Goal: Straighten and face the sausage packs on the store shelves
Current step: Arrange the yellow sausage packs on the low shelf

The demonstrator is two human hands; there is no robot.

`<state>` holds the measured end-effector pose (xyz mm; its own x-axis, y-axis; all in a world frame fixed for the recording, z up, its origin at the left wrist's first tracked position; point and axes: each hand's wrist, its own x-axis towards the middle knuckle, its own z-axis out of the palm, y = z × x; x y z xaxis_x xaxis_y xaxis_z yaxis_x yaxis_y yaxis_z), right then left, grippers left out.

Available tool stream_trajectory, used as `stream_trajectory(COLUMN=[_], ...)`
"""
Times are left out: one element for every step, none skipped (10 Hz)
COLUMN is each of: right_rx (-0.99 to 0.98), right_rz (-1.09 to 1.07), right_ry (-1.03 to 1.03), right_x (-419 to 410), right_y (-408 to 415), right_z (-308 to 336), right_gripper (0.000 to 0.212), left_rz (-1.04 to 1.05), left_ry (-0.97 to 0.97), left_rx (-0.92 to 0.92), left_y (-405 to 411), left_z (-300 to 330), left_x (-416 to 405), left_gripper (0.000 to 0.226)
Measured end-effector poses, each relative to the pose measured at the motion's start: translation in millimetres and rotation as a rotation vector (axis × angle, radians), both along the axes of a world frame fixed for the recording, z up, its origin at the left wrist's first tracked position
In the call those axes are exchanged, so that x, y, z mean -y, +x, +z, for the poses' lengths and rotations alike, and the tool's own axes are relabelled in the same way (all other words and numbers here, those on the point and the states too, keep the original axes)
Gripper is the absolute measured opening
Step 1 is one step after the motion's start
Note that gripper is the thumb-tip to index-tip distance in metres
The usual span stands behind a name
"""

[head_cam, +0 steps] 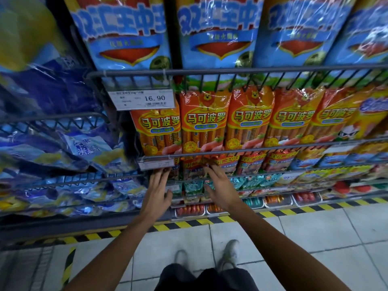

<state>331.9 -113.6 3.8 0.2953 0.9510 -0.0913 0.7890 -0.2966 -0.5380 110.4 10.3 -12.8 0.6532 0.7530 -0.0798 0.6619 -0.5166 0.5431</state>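
The wire shelves (pixel 231 72) fill the upper scene, tier under tier, each with a thin metal front rail. On the top tier stand the biggest sausage packs, the blue packs (pixel 218 32), upright with their long axis vertical and their printed fronts facing outward. Below them a row of orange packs (pixel 204 122) stands the same way, side by side and touching, long axis vertical, fronts facing out, the sausages inside running up and down; the leftmost one tilts slightly and sits partly behind a white price tag (pixel 141 99) clipped to the rail above. To the left, a separate rack holds blue bags (pixel 84 148) lying jumbled at mixed angles.

Under the orange row is a tier of shorter red packs (pixel 249 162), also upright and facing out. Both hands reach to the left end of this tier. The left hand (pixel 157 190) has its fingers straight and spread, tips at the rail just below a small price tag (pixel 156 163), holding nothing. The right hand (pixel 220 185) is likewise spread with straight fingers, its fingertips touching the lower edge of the red packs, gripping nothing.

Lower tiers carry small teal packets (pixel 193 187) and metal trays (pixel 277 200) of loose sausages. A yellow-and-black striped strip (pixel 189 223) edges the tiled floor (pixel 315 238), where two shoes (pixel 228 253) show.
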Motion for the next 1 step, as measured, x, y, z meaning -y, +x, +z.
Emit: stream_trajectory(right_rx=[-0.056], right_rz=[-0.004], right_ry=[0.048], right_x=[11.6], right_y=[10.7], right_z=[3.0], right_gripper=[0.062], left_rz=[0.039], left_ry=[-0.002], left_rx=[0.045], left_y=[0.6], left_z=[0.7], left_x=[4.0], left_gripper=[0.070])
